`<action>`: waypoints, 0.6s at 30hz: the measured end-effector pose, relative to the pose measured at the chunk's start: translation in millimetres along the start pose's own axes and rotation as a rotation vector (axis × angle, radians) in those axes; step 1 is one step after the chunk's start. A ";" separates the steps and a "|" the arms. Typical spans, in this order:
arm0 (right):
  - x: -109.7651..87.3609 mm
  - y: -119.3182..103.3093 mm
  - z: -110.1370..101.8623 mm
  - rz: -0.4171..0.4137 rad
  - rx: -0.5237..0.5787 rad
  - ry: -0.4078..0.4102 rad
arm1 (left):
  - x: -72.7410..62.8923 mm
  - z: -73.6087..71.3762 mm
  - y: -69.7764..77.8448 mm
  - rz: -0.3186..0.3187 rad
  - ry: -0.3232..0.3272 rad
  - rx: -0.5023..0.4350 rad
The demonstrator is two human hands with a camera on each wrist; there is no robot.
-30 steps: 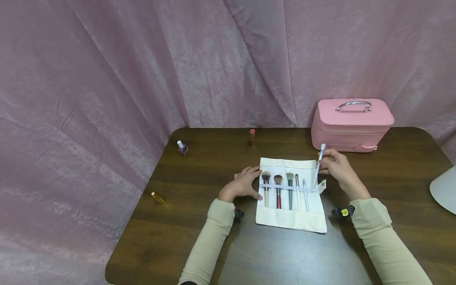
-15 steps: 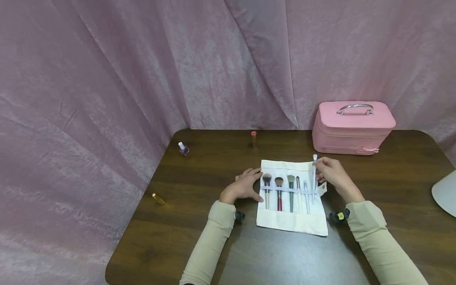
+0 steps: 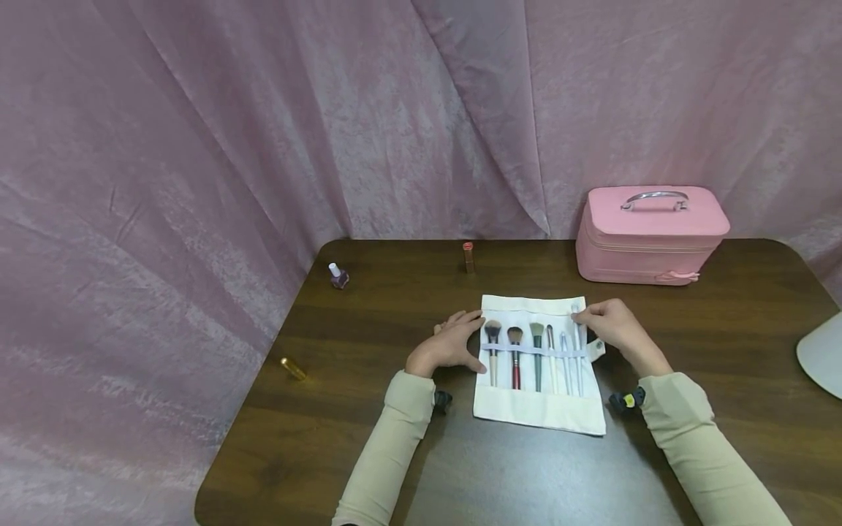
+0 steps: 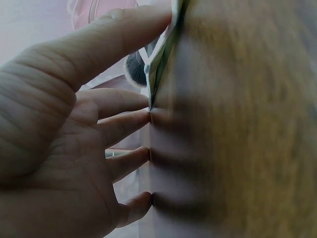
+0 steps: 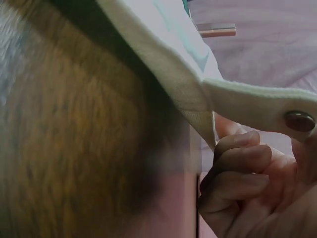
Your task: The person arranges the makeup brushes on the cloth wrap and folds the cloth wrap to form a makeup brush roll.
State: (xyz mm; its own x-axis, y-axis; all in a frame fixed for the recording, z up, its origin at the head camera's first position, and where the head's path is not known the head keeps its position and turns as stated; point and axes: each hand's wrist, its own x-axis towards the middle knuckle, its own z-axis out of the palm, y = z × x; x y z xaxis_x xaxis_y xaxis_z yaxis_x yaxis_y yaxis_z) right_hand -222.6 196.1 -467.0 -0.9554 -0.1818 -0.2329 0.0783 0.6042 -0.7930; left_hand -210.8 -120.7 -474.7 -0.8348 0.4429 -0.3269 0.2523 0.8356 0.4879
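A white cloth brush roll lies unrolled on the table, with several makeup brushes tucked under its pale elastic band. My left hand rests at its left edge, fingers spread; in the left wrist view the thumb touches the cloth and fingertips meet the tabletop. At the right end, my right hand pinches the upper part of a slim pale makeup brush, which sits under the band. In the right wrist view curled fingers show beside the snap strap; the brush is hidden there.
A pink vanity case stands at the back right. Toward the back are a lipstick tube and a nail polish bottle. A small gold tube lies at the left; a white rounded object shows at the right edge.
My right hand has brought the pale brush left over the roll, then slid it down under the band toward the lower pocket. The left hand has stayed at the roll's left edge.
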 end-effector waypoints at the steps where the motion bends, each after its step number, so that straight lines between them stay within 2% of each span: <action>1: -0.2 -0.4 0.2 0.007 -0.004 -0.006 | -0.3 -0.1 0.1 0.001 0.000 -0.001; 7: -2.8 -1.7 1.1 0.048 -0.054 -0.040 | -0.8 0.0 -0.2 0.008 -0.002 -0.003; 18: -7.2 -4.0 2.9 0.028 -0.128 -0.027 | 0.2 -0.5 0.1 0.006 0.004 0.001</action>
State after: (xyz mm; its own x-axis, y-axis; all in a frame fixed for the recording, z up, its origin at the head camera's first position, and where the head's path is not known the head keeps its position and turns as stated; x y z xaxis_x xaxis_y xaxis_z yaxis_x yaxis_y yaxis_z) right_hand -215.3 192.7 -463.8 -0.9450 -0.1836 -0.2706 0.0660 0.7034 -0.7078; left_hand -211.1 -120.7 -474.3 -0.8353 0.4468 -0.3203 0.2580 0.8331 0.4893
